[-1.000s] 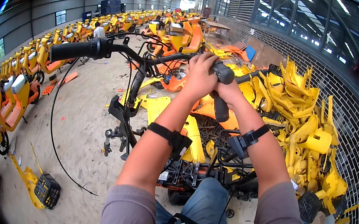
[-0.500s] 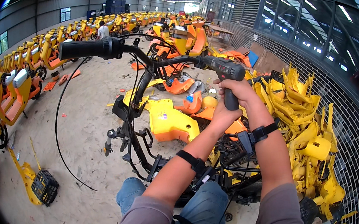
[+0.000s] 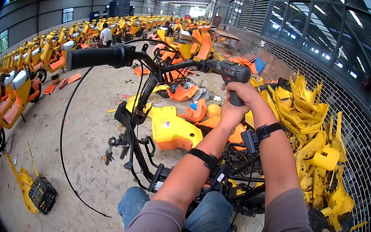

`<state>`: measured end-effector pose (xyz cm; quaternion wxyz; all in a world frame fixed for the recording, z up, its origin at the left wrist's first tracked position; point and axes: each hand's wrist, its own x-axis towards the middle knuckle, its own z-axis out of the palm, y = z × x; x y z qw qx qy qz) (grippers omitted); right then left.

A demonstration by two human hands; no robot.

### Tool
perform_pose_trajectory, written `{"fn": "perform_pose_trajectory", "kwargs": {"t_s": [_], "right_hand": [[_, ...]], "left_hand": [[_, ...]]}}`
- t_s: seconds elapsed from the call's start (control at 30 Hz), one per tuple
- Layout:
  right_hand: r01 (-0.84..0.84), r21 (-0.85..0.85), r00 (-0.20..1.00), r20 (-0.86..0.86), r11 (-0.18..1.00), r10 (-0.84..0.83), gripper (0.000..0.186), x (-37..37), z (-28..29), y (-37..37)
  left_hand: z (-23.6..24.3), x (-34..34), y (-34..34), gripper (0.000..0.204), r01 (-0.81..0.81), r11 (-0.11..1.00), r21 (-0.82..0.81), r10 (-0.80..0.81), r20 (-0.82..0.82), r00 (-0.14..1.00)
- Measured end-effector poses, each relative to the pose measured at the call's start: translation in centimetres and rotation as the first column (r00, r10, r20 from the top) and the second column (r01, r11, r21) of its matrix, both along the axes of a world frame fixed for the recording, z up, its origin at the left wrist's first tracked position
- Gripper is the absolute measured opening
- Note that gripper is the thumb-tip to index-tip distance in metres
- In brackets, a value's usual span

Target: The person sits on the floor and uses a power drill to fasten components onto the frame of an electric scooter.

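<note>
A dark cordless drill [image 3: 232, 70] is held at the right end of a scooter's black handlebar [image 3: 154, 69], its nose against or very close to the bar. My right hand [image 3: 243, 91] is wrapped round the drill's handle. From below, my left hand [image 3: 231, 111] closes on the same handle. The handlebar's left end carries a black rubber grip [image 3: 97, 57]. Below it stands the stripped black scooter frame [image 3: 140, 151], with cables hanging off. One long black cable [image 3: 61, 145] loops out to the left and ends loose near the floor.
Yellow plastic panels [image 3: 316, 146] are heaped along the brick wall [image 3: 360, 141] on the right. A yellow cover [image 3: 171, 129] lies beyond the frame. At left are a black basket [image 3: 43, 194] and parked yellow scooters [image 3: 12, 102]. A person [image 3: 105, 34] is farther back.
The view has shifted slightly. The drill and both hands sit a little farther left and lower, still at the bar's end. The loose cable's tip has swung right and down.
</note>
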<state>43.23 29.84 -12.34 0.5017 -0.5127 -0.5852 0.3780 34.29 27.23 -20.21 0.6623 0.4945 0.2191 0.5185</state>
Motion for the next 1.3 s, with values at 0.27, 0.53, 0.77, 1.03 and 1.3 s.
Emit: {"fn": "perform_pose_trajectory", "kwargs": {"t_s": [0.27, 0.53, 0.77, 1.03, 1.3], "right_hand": [[-0.019, -0.089, 0.968, -0.252, 0.996, -0.004, 0.022, -0.7, -0.3, 0.2], [-0.183, -0.124, 0.819, -0.569, 0.975, 0.081, 0.035, -0.9, 0.4, 1.0], [-0.01, -0.076, 0.991, -0.136, 0.997, -0.001, 0.035, -0.1, 0.6, 0.7], [-0.135, -0.076, 0.862, -0.5, 0.988, 0.08, 0.031, -1.3, -0.8, 1.3], [-0.038, -0.041, 0.897, -0.442, 0.998, 0.016, 0.022, -2.4, -0.7, 1.0]], "left_hand": [[-0.2, -1.5, 1.0, 0.046, -0.108, 0.979, 0.172, 0.148, -0.237, 0.96], [8.1, -16.3, -5.5, 0.052, -0.057, 0.218, 0.974, 0.917, -0.184, 0.353], [15.7, -31.7, -7.5, 0.039, 0.175, 0.095, 0.98, 0.77, 0.039, -0.637], [15.7, -34.8, -6.1, 0.056, 0.343, 0.089, 0.935, 0.799, 0.138, -0.585], [15.4, -35.3, -5.4, 0.054, 0.366, 0.042, 0.93, 0.817, 0.179, -0.549]]}}
